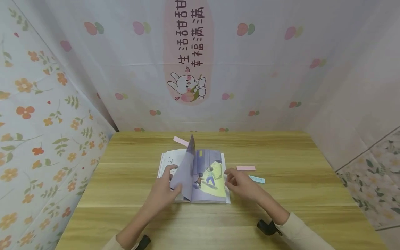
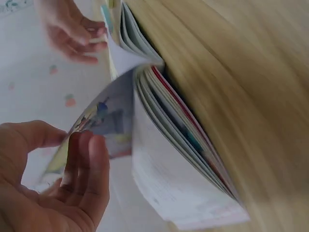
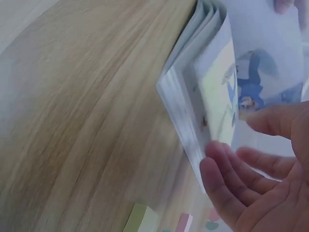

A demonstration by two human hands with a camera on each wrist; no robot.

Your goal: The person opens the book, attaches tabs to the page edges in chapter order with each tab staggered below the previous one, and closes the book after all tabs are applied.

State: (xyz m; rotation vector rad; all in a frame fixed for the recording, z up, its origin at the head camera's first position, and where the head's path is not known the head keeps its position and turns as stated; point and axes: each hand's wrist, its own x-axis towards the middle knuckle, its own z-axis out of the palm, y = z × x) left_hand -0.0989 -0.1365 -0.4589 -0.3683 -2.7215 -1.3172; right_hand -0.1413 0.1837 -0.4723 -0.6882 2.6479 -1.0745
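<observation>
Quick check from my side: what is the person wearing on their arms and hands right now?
Both hands are bare: no gloves, rings or markings show on the left hand or the right hand. The right arm wears a cream long sleeve ending at the wrist. A small black device sits at the right wrist, and another black device at the left wrist, beside a bit of pale cuff.

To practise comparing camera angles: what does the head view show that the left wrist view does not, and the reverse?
Only the head view shows the pink strip and blue strip right of the book, another pink strip behind it, and the rabbit wall cloth. Only the left wrist view shows the stacked page edges from the side. Both show the picture book, the lifted page, the left hand, the right hand and the wooden table.
</observation>
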